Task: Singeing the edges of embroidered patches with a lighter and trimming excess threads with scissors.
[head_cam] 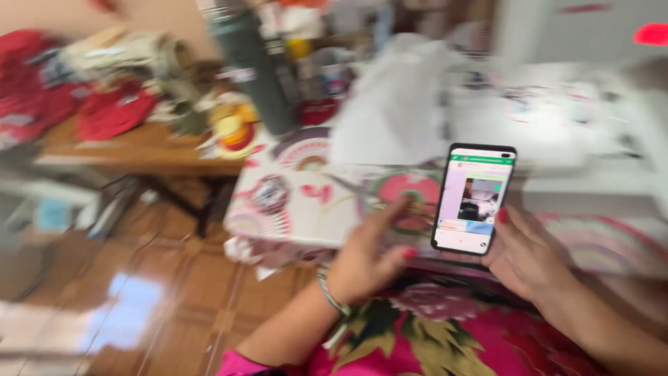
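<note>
Patterned tablecloth (292, 209); right hand (525, 254) holds phone (474, 198); green flask (254, 69) behind.

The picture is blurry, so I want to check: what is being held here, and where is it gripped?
The right hand holds a smartphone by its lower right edge. The left hand holds nothing.

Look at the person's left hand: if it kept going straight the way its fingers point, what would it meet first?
Probably the phone. The left hand points right and slightly up, its fingertips close to the phone's left edge, which the right hand holds. The picture is blurred, so depth is uncertain.
</note>
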